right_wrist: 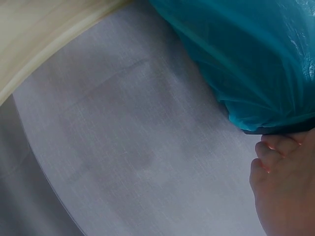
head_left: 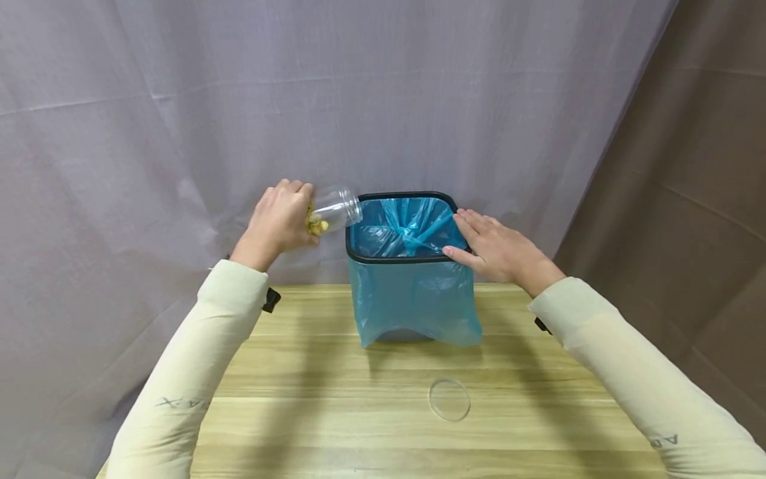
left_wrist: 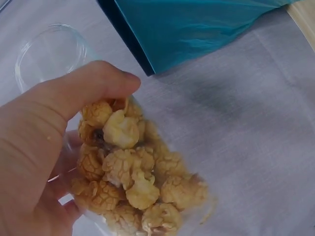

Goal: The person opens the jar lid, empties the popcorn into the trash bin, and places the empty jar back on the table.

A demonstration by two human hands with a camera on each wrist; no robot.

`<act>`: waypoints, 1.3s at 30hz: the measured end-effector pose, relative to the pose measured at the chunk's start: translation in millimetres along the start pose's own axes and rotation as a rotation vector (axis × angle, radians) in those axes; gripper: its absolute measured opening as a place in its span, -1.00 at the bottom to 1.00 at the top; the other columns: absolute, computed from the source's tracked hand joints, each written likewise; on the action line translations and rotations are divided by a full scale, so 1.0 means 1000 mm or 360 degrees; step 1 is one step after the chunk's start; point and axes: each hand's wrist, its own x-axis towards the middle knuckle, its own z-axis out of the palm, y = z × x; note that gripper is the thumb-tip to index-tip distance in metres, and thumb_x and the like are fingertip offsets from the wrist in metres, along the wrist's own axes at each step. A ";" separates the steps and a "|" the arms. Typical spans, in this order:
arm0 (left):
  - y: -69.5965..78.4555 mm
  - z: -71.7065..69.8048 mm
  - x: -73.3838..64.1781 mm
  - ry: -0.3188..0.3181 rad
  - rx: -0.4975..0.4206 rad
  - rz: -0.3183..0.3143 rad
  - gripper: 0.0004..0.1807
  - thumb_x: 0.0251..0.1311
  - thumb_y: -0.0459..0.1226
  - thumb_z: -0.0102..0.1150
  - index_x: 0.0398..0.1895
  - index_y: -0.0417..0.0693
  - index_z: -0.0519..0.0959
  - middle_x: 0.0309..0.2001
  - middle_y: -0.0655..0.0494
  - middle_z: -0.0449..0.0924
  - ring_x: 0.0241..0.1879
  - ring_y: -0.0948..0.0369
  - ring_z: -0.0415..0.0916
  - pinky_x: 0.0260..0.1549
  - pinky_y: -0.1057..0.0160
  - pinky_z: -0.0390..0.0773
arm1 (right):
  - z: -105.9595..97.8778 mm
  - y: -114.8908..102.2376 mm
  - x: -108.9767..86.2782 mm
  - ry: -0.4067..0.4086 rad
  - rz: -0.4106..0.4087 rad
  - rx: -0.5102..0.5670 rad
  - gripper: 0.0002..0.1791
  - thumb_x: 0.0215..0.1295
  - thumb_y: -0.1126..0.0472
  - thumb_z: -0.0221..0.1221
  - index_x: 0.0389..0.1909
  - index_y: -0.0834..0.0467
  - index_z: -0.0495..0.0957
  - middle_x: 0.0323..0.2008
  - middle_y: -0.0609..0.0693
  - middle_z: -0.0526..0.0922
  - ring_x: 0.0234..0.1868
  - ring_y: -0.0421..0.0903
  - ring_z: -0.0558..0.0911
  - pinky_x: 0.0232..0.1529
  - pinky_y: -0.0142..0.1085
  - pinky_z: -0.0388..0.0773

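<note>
My left hand (head_left: 280,216) grips a clear jar (head_left: 335,205), tipped onto its side with its open mouth at the left rim of a small bin (head_left: 407,259). Popcorn (left_wrist: 133,172) lies in the jar's lower part, below my thumb in the left wrist view. The bin has a black rim and a blue plastic bag (head_left: 413,296) that lines it and hangs down outside; the bag is gathered in a knot within. My right hand (head_left: 493,247) rests on the bin's right rim, fingers extended. In the right wrist view, that hand (right_wrist: 290,182) shows only in part.
A clear round lid (head_left: 450,400) lies on the wooden table (head_left: 335,426) in front of the bin. Close behind the bin hangs a grey curtain (head_left: 383,100), and a brownish cloth (head_left: 688,199) hangs at the right.
</note>
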 end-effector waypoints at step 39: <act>0.022 0.026 0.022 0.0380 0.0543 0.0330 -0.54 0.18 -0.50 0.33 0.18 -0.24 0.53 0.04 -0.15 0.67 0.13 -0.13 0.56 0.24 -0.11 0.57 | 0.004 -0.004 0.000 0.0010 -0.0004 0.0036 0.01 0.60 -0.40 -0.23 0.69 0.28 -0.15 0.71 0.27 -0.10 0.73 0.26 -0.07 0.70 0.17 -0.06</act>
